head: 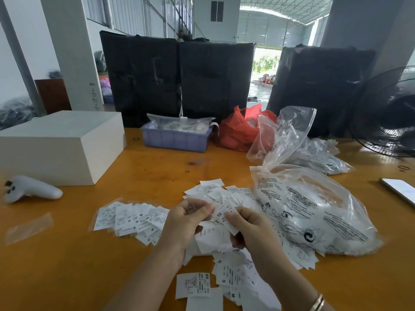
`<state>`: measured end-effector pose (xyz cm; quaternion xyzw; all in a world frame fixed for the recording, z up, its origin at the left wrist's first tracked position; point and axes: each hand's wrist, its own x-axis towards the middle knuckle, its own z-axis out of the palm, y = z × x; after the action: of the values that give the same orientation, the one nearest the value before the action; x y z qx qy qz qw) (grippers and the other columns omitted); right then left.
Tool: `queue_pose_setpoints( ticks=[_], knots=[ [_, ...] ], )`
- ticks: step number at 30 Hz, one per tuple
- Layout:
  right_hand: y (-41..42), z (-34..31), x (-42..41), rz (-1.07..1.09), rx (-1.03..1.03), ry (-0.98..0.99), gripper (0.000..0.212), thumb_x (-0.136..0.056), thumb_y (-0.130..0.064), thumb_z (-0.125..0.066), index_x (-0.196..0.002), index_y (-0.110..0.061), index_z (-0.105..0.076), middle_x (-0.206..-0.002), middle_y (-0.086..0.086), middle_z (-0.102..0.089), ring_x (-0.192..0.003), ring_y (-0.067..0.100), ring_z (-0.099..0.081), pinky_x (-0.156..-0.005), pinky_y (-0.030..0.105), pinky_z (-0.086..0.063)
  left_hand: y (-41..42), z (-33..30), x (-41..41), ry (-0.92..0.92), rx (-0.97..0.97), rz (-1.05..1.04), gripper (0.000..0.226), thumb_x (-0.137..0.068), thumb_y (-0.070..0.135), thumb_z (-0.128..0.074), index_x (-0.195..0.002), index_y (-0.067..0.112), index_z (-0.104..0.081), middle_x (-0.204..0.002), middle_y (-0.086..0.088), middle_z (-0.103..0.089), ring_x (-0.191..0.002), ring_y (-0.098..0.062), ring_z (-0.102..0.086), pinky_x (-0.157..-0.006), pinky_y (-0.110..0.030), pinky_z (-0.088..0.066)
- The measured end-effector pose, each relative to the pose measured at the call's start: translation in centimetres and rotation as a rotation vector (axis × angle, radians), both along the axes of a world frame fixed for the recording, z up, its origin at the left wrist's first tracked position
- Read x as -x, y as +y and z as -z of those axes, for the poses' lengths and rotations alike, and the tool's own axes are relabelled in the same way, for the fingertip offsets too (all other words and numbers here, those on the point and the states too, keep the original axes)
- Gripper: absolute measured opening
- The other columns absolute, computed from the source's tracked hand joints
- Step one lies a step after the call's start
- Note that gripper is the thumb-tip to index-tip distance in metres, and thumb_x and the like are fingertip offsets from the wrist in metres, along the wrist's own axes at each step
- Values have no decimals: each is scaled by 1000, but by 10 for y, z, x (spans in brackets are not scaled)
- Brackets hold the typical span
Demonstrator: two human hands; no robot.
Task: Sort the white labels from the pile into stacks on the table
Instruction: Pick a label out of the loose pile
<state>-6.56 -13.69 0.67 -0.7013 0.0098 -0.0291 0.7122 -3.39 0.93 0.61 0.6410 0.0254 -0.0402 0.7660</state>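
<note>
Head view, looking down on an orange-brown wooden table point(157, 167), and both hands are up over the middle of it. Left hand point(190, 218), fingers curled, pinches a white label at its top edge; right hand point(249, 225), fingers curled too, grips a small bunch of labels point(224, 217) with "XS" showing between the two hands. Under and behind them sprawls the loose pile of white labels point(215, 191), spilling toward the near edge, where more labels point(226, 277) marked S and M lie. Just left of the hands sits a fanned-out stack point(132, 218) showing M marks, and at the near edge a single XS label point(194, 285) lies flat.

Right of the pile, a big clear printed bag point(314, 212) slumps on the table, labels poking out from under it; another clear bag point(289, 131) stands up behind. Further back: a red plastic bag point(238, 133), a lilac tray point(175, 139) holding packets, and a white box point(60, 144) on the left with a white controller point(31, 189) in front of it. A phone point(399, 189) rests at the right edge, near a black fan point(388, 113).

Round the room now: black-wrapped bundles point(179, 79) wall off the far side of the table, white pillars point(69, 52) rise behind, and a bright doorway opens beyond.
</note>
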Motion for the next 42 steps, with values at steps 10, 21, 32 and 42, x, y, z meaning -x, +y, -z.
queue_pose_setpoints(
  ticks=[10, 21, 32, 42],
  knots=[
    [0, 1, 0, -27, 63, 39, 24, -92, -19, -61, -71, -17, -71, -55, 5, -55, -43, 12, -46, -43, 20, -38, -2, -1, 2, 9, -43, 11, 18, -72, 28, -79, -86, 21, -70, -74, 6, -73, -68, -4, -69, -59, -21, -47],
    [-7, 0, -2, -105, 312, 67, 43, -89, -38, -63, -76, 3, -58, -56, 6, -45, -47, 14, -43, -47, 22, -35, 0, 3, 1, -61, -206, 125, 5, -77, 27, -77, -79, 31, -75, -77, 13, -72, -70, 1, -66, -60, -15, -47],
    [-13, -2, -3, -26, -14, 51, 18, -96, -20, -55, -89, -5, -61, -76, 11, -72, -57, 19, -65, -49, 23, -48, 4, 0, -3, 33, 71, 81, 18, -84, 11, -69, -98, 21, -73, -87, -1, -76, -73, -5, -70, -61, -16, -50],
    [4, 0, 2, 28, -38, -39, 10, -94, -14, -56, -95, -6, -63, -75, 12, -72, -52, 14, -61, -48, 20, -46, 1, 2, -2, -114, -68, -42, 7, -85, 19, -69, -88, 23, -73, -81, 5, -75, -73, -4, -69, -62, -16, -48]
  ],
)
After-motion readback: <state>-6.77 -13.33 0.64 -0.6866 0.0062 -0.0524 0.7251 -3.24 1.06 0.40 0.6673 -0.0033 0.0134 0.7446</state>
